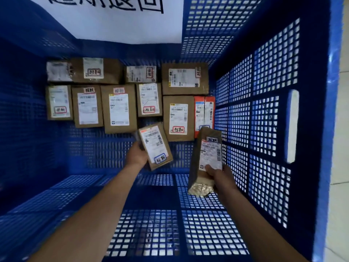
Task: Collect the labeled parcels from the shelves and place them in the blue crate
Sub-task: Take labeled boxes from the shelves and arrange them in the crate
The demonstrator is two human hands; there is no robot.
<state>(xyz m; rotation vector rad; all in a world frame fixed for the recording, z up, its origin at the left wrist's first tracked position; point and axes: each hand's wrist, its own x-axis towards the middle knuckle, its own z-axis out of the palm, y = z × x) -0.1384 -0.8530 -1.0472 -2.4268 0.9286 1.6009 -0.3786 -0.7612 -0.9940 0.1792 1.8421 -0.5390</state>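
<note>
Parcels everywhere, both hands down inside the blue crate (309, 129). My left hand (136, 156) is wrapped round a small brown box (155, 146) with a white label, tilted, just above the mesh floor. My right hand (220, 176) grips a taller brown box (205, 161) by its lower end, standing nearly upright near the right wall. I count ten parcels already lying flat on the bottom in two rows: nine brown boxes (119, 108) and one orange parcel (204, 113). A white sign (113, 21) covers the far wall.
</note>
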